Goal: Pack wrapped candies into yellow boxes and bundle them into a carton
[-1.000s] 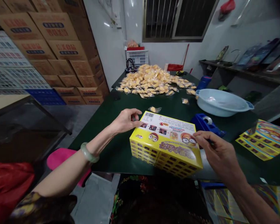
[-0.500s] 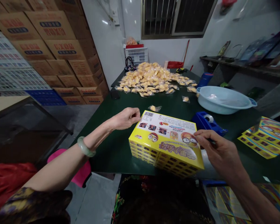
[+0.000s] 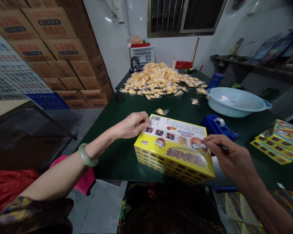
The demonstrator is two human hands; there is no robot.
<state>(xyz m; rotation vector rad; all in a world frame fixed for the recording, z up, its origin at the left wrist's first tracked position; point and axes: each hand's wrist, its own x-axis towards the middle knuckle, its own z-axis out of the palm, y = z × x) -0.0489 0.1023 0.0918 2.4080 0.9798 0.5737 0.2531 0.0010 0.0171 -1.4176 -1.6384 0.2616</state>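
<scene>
A shiny yellow and white printed carton [image 3: 175, 136] lies near the table's front edge, with cartoon faces on its top and rows of small pictures down its sides. At its left edge is my left hand [image 3: 136, 123], a green bangle [image 3: 87, 155] on the wrist. Those fingers are curled into a pinch by the barcode; what they hold, if anything, is too small to make out. My right hand [image 3: 228, 156] has thumb and forefinger pinched at the carton's right edge, and what is between them is hidden. A blue tape dispenser [image 3: 219, 127] stands just behind the carton.
Individually wrapped yellow pieces [image 3: 158, 79] are heaped at the back of the green table [image 3: 104, 130]. One wrapped piece [image 3: 161, 111] lies behind the carton. A pale blue basin [image 3: 236, 102] and more yellow cartons [image 3: 280, 141] occupy the right. Brown boxes [image 3: 61, 52] are stacked at left.
My left hand has shifted slightly right, its fingertips now over the carton's left edge. My right hand stays at the right edge. The view has moved a little.
</scene>
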